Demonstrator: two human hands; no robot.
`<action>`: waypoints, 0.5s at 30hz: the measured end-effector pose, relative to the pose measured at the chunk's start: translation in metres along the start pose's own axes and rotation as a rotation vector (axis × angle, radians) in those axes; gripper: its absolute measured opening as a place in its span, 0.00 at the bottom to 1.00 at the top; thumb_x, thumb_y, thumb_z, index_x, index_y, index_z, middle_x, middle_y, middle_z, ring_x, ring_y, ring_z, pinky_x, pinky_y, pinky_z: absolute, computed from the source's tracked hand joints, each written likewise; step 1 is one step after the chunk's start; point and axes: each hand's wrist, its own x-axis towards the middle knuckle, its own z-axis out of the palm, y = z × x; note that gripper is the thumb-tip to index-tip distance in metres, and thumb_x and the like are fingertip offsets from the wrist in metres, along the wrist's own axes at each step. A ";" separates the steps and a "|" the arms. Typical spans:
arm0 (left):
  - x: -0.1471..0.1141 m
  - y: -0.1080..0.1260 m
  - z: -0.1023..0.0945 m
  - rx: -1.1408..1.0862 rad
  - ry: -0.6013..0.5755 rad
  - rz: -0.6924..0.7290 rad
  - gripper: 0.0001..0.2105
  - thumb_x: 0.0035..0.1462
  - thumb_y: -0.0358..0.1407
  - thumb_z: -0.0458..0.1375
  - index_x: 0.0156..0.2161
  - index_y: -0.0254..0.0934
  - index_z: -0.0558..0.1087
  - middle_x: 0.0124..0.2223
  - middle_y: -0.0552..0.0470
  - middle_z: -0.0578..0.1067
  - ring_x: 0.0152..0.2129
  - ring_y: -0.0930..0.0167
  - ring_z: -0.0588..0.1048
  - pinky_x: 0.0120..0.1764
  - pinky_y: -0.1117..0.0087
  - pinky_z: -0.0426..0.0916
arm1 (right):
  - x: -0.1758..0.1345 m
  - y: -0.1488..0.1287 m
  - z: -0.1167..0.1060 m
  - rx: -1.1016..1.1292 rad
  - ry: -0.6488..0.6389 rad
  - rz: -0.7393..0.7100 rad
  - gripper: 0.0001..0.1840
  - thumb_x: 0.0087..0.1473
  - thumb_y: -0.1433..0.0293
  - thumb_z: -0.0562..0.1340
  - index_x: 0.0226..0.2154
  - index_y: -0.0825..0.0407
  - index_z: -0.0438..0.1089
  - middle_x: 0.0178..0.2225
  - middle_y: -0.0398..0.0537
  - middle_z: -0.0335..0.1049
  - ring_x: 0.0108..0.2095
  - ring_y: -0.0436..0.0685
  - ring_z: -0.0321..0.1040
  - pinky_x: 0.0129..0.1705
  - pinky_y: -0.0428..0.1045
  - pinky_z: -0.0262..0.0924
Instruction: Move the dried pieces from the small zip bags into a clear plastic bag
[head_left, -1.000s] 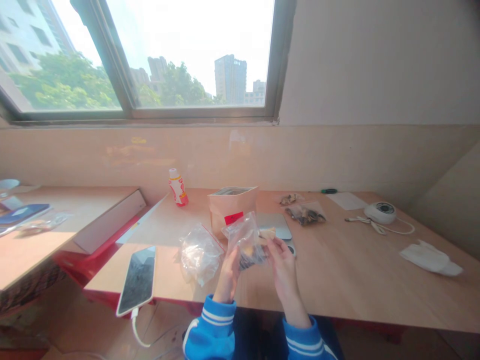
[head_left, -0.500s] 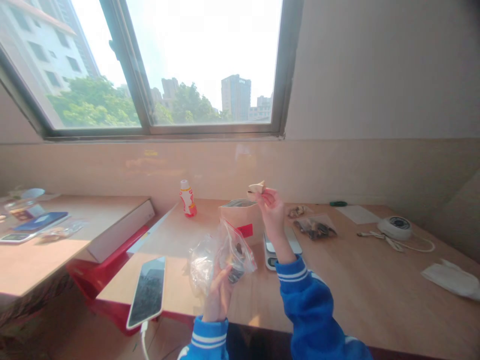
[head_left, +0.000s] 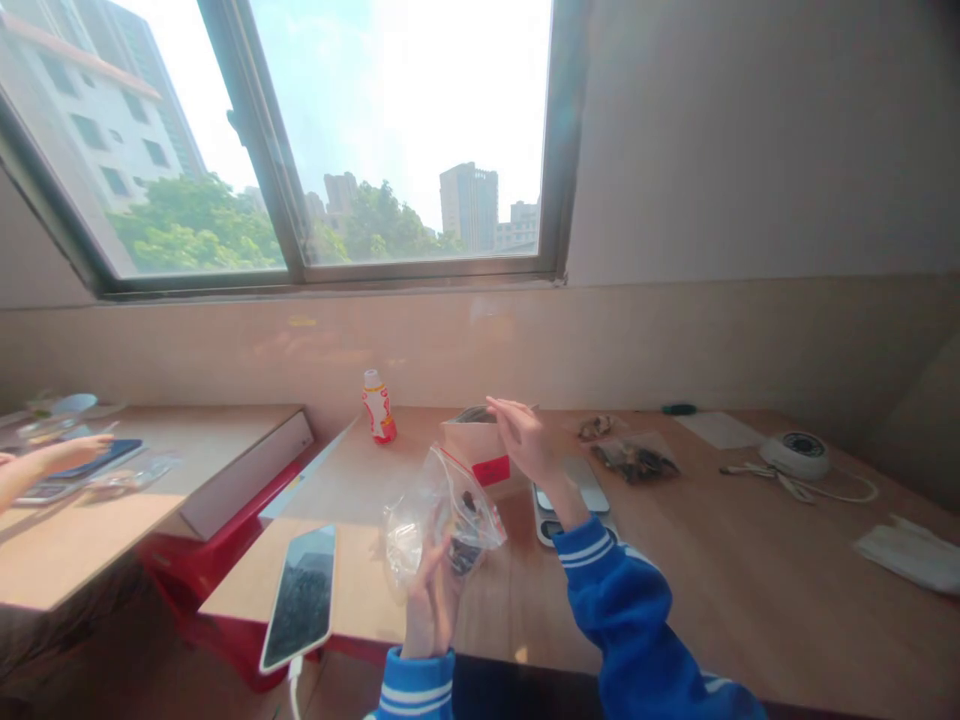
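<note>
the wall (head_left: 750, 160) rises behind the paper bag (head_left: 471, 441); the window (head_left: 420, 110) is above and behind it. the table (head_left: 750, 580) carries the bag, upright, mouth open, a red label (head_left: 491, 470) on its front. a second table (head_left: 217, 450) stands well to the bag's left, with another person's hand (head_left: 71, 457) over it. a red stool (head_left: 199, 575) is below left of the bag.

the left hand (head_left: 431, 595), in front of the bag, is closed around a clear bag (head_left: 469, 515), open at the top, with dark pieces inside. the right hand (head_left: 519, 438) is at the paper bag's mouth, fingers nearly straight and close together; whether anything is between them cannot be told.

a phone (head_left: 304, 595), cable attached, lies left of the paper bag and nearer the person. a crumpled plastic bag (head_left: 403, 530) lies left front of it. a scale (head_left: 574, 495) is just right of it, partly hidden by the right wrist. a packet of dark pieces (head_left: 637, 458) and a white round device (head_left: 795, 455) lie farther right; a bottle (head_left: 379, 410) stands to its left. a smaller packet (head_left: 596, 428) sits to its right.
</note>
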 end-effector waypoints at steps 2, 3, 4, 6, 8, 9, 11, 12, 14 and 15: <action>-0.002 -0.001 0.001 0.030 -0.019 0.012 0.32 0.52 0.32 0.55 0.63 0.50 0.55 0.59 0.50 0.68 0.53 0.60 0.68 0.54 0.57 0.63 | -0.006 -0.011 -0.004 0.039 0.090 0.047 0.14 0.56 0.64 0.56 0.43 0.46 0.73 0.44 0.47 0.74 0.49 0.58 0.65 0.56 0.56 0.54; -0.003 -0.002 0.001 0.043 -0.028 0.014 0.34 0.50 0.30 0.56 0.63 0.50 0.56 0.58 0.50 0.69 0.53 0.60 0.68 0.54 0.56 0.63 | -0.011 -0.017 -0.006 0.050 0.145 0.079 0.15 0.57 0.63 0.55 0.43 0.46 0.72 0.43 0.47 0.74 0.48 0.58 0.66 0.55 0.56 0.55; -0.003 -0.003 0.002 0.053 -0.033 0.012 0.35 0.49 0.29 0.57 0.63 0.50 0.56 0.58 0.50 0.69 0.53 0.60 0.68 0.54 0.56 0.63 | -0.018 -0.023 -0.007 0.064 0.187 0.121 0.15 0.58 0.62 0.54 0.42 0.47 0.72 0.41 0.47 0.74 0.45 0.58 0.68 0.53 0.55 0.58; -0.003 -0.006 0.002 0.076 -0.037 0.013 0.38 0.47 0.27 0.58 0.63 0.50 0.55 0.56 0.51 0.71 0.53 0.60 0.68 0.55 0.55 0.62 | -0.033 -0.031 -0.010 0.138 0.182 0.228 0.16 0.59 0.61 0.52 0.41 0.48 0.72 0.34 0.46 0.74 0.36 0.56 0.70 0.44 0.53 0.63; -0.001 -0.010 0.004 0.108 -0.044 0.028 0.39 0.47 0.27 0.60 0.63 0.50 0.54 0.55 0.51 0.72 0.53 0.61 0.67 0.55 0.54 0.61 | -0.050 -0.033 -0.012 0.242 0.063 0.335 0.16 0.58 0.61 0.54 0.42 0.48 0.71 0.29 0.44 0.73 0.29 0.54 0.69 0.35 0.50 0.65; 0.001 -0.013 0.006 0.127 -0.054 0.040 0.38 0.47 0.27 0.60 0.63 0.50 0.54 0.54 0.51 0.72 0.54 0.60 0.67 0.56 0.53 0.60 | -0.057 -0.033 -0.014 0.273 -0.017 0.374 0.15 0.57 0.61 0.55 0.42 0.48 0.71 0.29 0.43 0.73 0.28 0.54 0.69 0.33 0.49 0.64; 0.004 -0.018 0.009 0.171 -0.088 0.064 0.37 0.47 0.27 0.61 0.62 0.48 0.55 0.55 0.50 0.72 0.56 0.60 0.65 0.58 0.53 0.57 | -0.070 -0.028 -0.018 0.275 -0.158 0.432 0.13 0.54 0.62 0.59 0.40 0.48 0.73 0.31 0.43 0.74 0.29 0.54 0.70 0.32 0.48 0.64; 0.005 -0.021 0.011 0.196 -0.105 0.077 0.37 0.47 0.27 0.62 0.62 0.47 0.57 0.56 0.49 0.71 0.56 0.60 0.64 0.59 0.54 0.56 | -0.075 -0.025 -0.021 0.257 -0.211 0.454 0.12 0.53 0.62 0.60 0.38 0.48 0.73 0.32 0.43 0.75 0.30 0.54 0.70 0.32 0.48 0.64; 0.007 -0.026 0.013 0.254 -0.124 0.095 0.34 0.47 0.28 0.62 0.60 0.45 0.60 0.57 0.48 0.70 0.58 0.60 0.61 0.60 0.56 0.54 | -0.083 -0.019 -0.027 0.233 -0.281 0.490 0.12 0.52 0.61 0.61 0.37 0.49 0.74 0.34 0.44 0.75 0.32 0.54 0.70 0.33 0.48 0.64; 0.008 -0.028 0.014 0.284 -0.123 0.100 0.33 0.47 0.29 0.63 0.59 0.44 0.61 0.58 0.48 0.69 0.59 0.59 0.61 0.61 0.56 0.53 | -0.085 -0.017 -0.030 0.239 -0.298 0.507 0.13 0.52 0.61 0.61 0.37 0.50 0.74 0.34 0.44 0.75 0.32 0.55 0.70 0.33 0.48 0.64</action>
